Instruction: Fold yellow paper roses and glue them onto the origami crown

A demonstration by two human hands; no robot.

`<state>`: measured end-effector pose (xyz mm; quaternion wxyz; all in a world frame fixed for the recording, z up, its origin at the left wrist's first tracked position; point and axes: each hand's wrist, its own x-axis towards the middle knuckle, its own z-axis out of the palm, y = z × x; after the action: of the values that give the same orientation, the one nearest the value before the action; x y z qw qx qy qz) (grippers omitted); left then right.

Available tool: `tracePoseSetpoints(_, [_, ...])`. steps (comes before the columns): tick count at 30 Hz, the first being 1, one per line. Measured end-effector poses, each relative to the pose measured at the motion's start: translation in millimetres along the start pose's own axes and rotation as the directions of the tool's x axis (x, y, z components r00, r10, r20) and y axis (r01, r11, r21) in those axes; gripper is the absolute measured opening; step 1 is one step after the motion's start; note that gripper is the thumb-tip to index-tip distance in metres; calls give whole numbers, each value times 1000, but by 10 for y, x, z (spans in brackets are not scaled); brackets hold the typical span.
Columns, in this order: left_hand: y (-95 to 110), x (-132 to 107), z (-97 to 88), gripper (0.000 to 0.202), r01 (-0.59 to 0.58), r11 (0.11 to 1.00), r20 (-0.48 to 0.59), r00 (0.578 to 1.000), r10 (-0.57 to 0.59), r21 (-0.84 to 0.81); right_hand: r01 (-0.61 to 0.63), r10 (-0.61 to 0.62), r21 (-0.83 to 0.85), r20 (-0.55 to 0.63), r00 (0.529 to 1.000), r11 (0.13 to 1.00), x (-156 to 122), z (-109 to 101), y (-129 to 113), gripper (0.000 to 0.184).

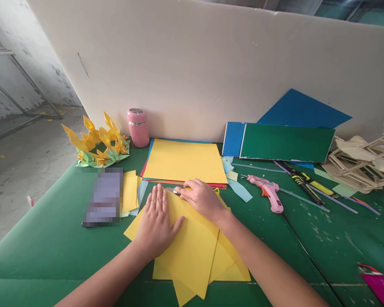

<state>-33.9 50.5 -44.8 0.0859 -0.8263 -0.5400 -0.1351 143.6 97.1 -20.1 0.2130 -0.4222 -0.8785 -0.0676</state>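
My left hand (156,226) lies flat, fingers stretched out, on overlapping sheets of yellow paper (192,251). Close by, my right hand (201,197) is closed at the top edge of the same sheets. Its fingers pinch a slim tool with a grey, metallic-looking tip (176,191) that lies against the paper beside my left fingertips. Most of this tool is hidden under the hand, so its exact kind cannot be made out. A small yellow loop (216,191) shows just behind the right hand; whether it belongs to the tool is unclear.
Behind the hands lies a stack of coloured paper (185,160). A blurred dark rectangle (104,196), a paper crown (102,145) and a pink flask (138,128) stand left. Right are a pink glue gun (265,189) with its cord, cutters (304,183) and a wooden stick model (355,166).
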Motion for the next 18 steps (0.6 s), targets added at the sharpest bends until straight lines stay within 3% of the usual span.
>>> tracePoseSetpoints(8, [-7, 12, -37, 82, -7, 999, -2, 1000, 7, -41, -55, 53, -39, -59, 997, 998, 28, -16, 0, 23])
tracePoseSetpoints(11, [-7, 30, -103, 72, -31, 997, 33, 999, 34, -75, -77, 73, -33, -100, 992, 997, 5, -100, 43, 25])
tracePoseSetpoints(15, [4, 60, -198, 54, -80, 992, 78, 993, 87, -96, -132, 132, 5, -108, 985, 991, -169, -247, 163, 25])
tracePoseSetpoints(18, [20, 96, -270, 52, -82, 992, 91, 992, 91, -99, -241, 236, -23, -127, 963, 970, -406, -344, 296, 27])
